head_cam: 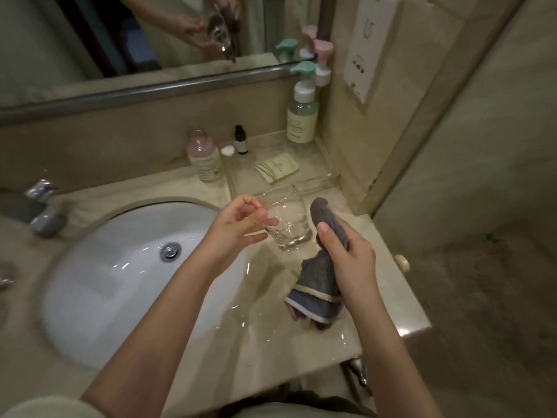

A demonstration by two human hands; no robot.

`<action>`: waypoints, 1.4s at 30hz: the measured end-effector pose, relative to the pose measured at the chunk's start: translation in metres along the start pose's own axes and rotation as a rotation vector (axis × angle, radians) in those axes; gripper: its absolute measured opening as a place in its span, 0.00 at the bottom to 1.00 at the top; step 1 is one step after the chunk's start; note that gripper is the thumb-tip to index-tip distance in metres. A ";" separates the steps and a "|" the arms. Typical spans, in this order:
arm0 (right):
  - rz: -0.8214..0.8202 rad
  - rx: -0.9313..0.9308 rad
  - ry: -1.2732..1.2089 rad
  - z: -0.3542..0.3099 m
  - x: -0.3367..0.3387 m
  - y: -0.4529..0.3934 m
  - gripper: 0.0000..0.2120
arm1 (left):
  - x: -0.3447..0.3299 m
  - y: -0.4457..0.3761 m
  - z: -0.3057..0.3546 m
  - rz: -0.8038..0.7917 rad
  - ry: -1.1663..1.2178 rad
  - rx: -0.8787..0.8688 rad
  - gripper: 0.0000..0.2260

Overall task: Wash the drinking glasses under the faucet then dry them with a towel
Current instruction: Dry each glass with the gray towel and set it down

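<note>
Holding a glass [286, 220] tilted above the wet bench [271, 321], right of the sink [99, 285], the left hand [238, 224] pinches it; the right hand [346, 251] grips a towel [319, 279] beside it.

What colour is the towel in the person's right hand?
Grey, with a cream stripe near its lower edge: the towel, seen in the head view.

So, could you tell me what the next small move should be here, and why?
Probably bring the gray towel in the right hand against the drinking glass and wipe it: the left hand holds the glass over the wet counter, and the towel's bunched end is right beside it.
</note>
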State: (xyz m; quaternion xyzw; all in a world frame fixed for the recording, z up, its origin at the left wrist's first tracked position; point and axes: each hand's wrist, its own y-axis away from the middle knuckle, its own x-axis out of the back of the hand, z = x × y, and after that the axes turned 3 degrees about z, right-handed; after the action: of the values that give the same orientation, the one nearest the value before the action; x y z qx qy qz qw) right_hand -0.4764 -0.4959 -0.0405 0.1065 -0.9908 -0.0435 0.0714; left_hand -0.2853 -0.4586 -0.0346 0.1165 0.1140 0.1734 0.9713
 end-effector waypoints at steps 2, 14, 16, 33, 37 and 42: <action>-0.017 0.107 -0.016 -0.014 -0.018 0.006 0.21 | 0.007 0.016 0.012 -0.017 0.073 -0.025 0.08; -0.065 0.488 -0.013 -0.075 -0.089 0.061 0.20 | 0.009 0.074 0.066 0.296 -0.148 -0.494 0.17; -0.033 0.542 0.033 -0.080 -0.094 0.069 0.20 | 0.014 0.080 0.068 0.319 -0.138 -0.494 0.21; -0.152 0.275 -0.582 -0.116 -0.086 0.101 0.11 | 0.013 0.132 0.106 0.069 0.082 -0.537 0.27; -0.189 0.176 -0.721 -0.117 -0.081 0.102 0.15 | 0.005 0.136 0.108 0.089 -0.025 -0.580 0.27; -0.201 0.183 -0.738 -0.119 -0.077 0.103 0.16 | 0.003 0.143 0.110 0.310 -0.326 -0.665 0.32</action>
State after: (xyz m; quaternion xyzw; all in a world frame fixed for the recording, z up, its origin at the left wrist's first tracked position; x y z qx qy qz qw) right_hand -0.4049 -0.3878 0.0773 0.1859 -0.9343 0.0029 -0.3042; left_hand -0.2980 -0.3476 0.1071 -0.1625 -0.1228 0.3246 0.9237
